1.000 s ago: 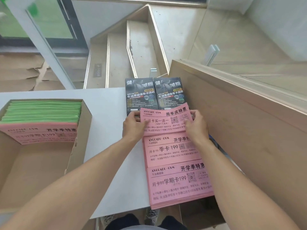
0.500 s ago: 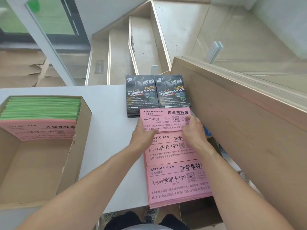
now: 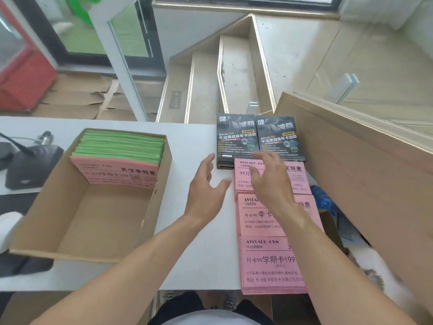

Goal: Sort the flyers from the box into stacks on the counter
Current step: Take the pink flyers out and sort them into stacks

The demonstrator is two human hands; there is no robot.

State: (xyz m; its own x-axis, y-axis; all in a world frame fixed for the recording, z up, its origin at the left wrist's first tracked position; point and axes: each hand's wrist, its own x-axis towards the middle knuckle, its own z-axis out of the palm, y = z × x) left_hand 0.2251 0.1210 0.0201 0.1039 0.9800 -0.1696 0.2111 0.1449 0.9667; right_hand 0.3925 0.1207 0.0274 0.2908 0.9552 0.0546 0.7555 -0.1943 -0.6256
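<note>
Hands spread, empty: left hand (image 3: pixel 206 184) beside pink stacks (image 3: pixel 269 231), right hand (image 3: pixel 269 181) seemingly hovering above.

pink flyer stacks (image 3: pixel 269 261), black flyers (image 3: pixel 236 134), green flyers (image 3: pixel 121 144), brown box (image 3: pixel 46 221)

Bright, even daylight comes from the windows (image 3: pixel 105 31) at the top — shadows on the counter (image 3: pixel 192 141) are faint. The hands and the lower right corner are motion-blurred. Straight lines bow toward the edges — wide-angle distortion. Flyer print mid-frame reads sharp.
</note>
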